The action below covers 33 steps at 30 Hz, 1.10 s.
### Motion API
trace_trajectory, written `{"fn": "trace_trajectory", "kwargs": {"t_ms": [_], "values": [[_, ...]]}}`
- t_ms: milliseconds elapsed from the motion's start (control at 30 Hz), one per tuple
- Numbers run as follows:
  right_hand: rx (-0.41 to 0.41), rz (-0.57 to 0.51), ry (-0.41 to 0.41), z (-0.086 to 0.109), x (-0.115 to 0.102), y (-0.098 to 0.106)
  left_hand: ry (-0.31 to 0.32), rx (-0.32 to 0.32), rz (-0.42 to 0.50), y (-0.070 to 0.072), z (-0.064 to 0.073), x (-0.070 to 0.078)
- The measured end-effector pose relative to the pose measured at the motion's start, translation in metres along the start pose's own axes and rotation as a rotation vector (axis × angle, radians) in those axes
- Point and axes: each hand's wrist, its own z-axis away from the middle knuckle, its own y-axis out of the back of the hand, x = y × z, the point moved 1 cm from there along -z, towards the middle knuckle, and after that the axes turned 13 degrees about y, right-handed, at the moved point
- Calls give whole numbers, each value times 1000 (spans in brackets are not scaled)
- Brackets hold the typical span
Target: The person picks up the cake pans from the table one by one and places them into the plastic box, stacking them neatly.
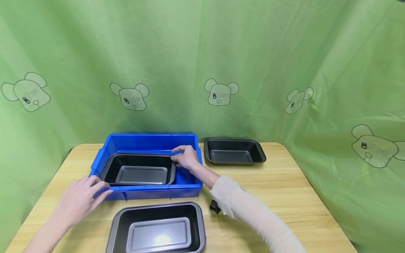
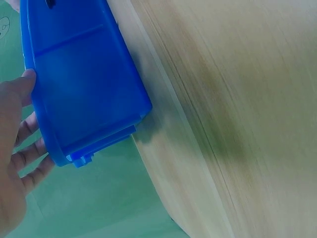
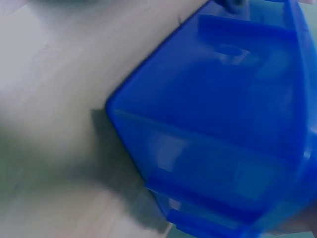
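Observation:
A dark metal loaf pan (image 1: 143, 175) sits inside a blue plastic bin (image 1: 148, 192), toward its left side. My right hand (image 1: 186, 158) reaches over the bin's right wall, thumb and fingers at the pan's right rim, where they appear to pinch it. My left hand (image 1: 83, 193) is at the bin's front left corner, fingers spread and loosely bent. In the left wrist view its thumb touches the rim of the bin (image 2: 89, 84), the other fingers beyond the end wall. The right wrist view shows mostly the outside of the bin (image 3: 208, 124); the right fingers are hidden there.
A second loaf pan (image 1: 158, 233) lies on the wooden table (image 1: 284, 196) in front of the bin. Another pan (image 1: 235, 154) stands at the back right. A small black object (image 1: 215, 206) shows by the right sleeve. Green curtain (image 1: 190, 52) encloses the back and sides.

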Motion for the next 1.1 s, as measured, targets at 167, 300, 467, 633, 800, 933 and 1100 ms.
{"fn": "trace_trajectory", "kwargs": {"t_ms": [167, 300, 467, 633, 800, 933, 1100], "values": [[-43, -59, 5, 5, -11, 10, 0, 2, 5, 0, -1, 0], [-73, -84, 32, 7, -19, 18, -4, 4, 7, 0, -1, 0], [-96, -114, 51, 11, -29, 35, -4, 6, 8, 0, -1, 0], [-102, -139, 47, 18, -35, 51, 0, 0, 11, 1, -1, 1], [-115, -133, 55, 28, -34, 64, 1, -1, 16, 1, -3, 1], [-136, -143, 51, 38, -33, 74, -1, 1, 15, 2, -3, 1], [-146, -143, 59, 50, -33, 85, -3, 0, 15, 2, -2, 1]]}}
